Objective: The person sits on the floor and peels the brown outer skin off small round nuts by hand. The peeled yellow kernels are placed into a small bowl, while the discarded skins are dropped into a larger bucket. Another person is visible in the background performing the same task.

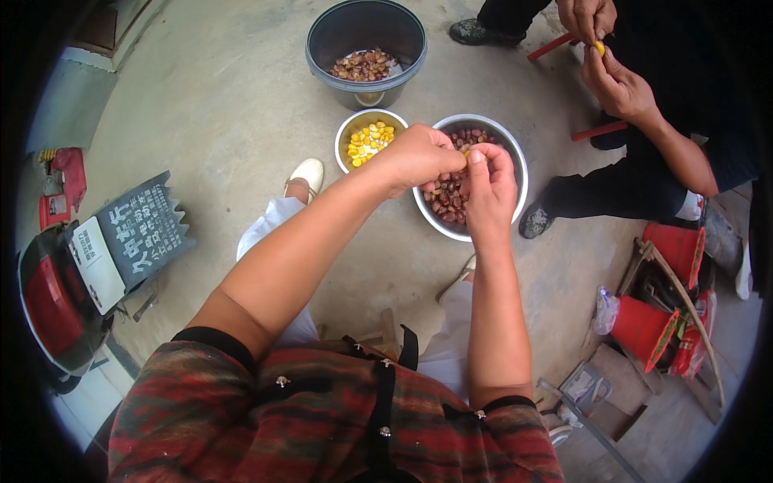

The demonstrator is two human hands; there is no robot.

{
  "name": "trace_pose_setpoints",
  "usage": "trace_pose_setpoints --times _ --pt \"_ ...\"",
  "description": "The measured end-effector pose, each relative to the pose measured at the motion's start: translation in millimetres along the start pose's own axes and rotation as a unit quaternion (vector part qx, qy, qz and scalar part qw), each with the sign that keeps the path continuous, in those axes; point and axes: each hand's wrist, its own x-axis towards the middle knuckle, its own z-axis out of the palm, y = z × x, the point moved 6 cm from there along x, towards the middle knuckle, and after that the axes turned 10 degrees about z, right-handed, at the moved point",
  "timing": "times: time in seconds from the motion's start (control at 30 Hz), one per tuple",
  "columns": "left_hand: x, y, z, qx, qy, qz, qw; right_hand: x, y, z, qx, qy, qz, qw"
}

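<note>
Over a wide metal bowl (pixel 523 181) of brown, chestnut-like nuts (pixel 445 202), my two hands meet at the fingertips. My left hand (pixel 420 158) and my right hand (pixel 494 187) both pinch one small nut (pixel 467 155) that shows yellow; the fingers hide most of it. Left of that bowl, partly behind my left forearm, stands a smaller metal bowl (pixel 340 151) with several peeled yellow nuts (pixel 369 140). Behind the small bowl is a dark plastic bucket (pixel 386 99) with brown shells (pixel 365 64) at its bottom.
At the right, a seated co-worker's hands (pixel 625 90) hold a yellow nut (pixel 598 48); their shoe (pixel 536 220) is near the large bowl. Red buckets (pixel 640 326) and wooden pieces lie at lower right. A vehicle's rear (pixel 54 308) with a mudflap bearing writing (pixel 145 226) stands left.
</note>
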Motion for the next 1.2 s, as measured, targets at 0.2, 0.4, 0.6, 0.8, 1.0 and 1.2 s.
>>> trace_pose_setpoints --times 0.2,0.4,0.6,0.8,1.0,1.2 --pt "0 -1 12 -0.016 -0.004 -0.001 1.0 7 27 1 0.395 -0.028 0.203 0.895" --pt "0 5 4 -0.056 0.01 0.012 0.998 12 22 -3 0.432 -0.049 0.179 0.883" --pt "2 8 5 0.007 0.047 0.07 0.996 11 15 -2 0.324 -0.003 0.13 0.937" --pt "6 8 3 -0.014 0.064 0.117 0.991 10 12 -2 0.322 -0.01 0.131 0.937" --pt "7 7 1 -0.035 0.071 0.124 0.989 8 11 0 0.323 -0.02 0.127 0.938" --pt "6 7 -6 0.018 0.135 0.149 0.98 6 10 7 0.276 -0.029 0.138 0.951"
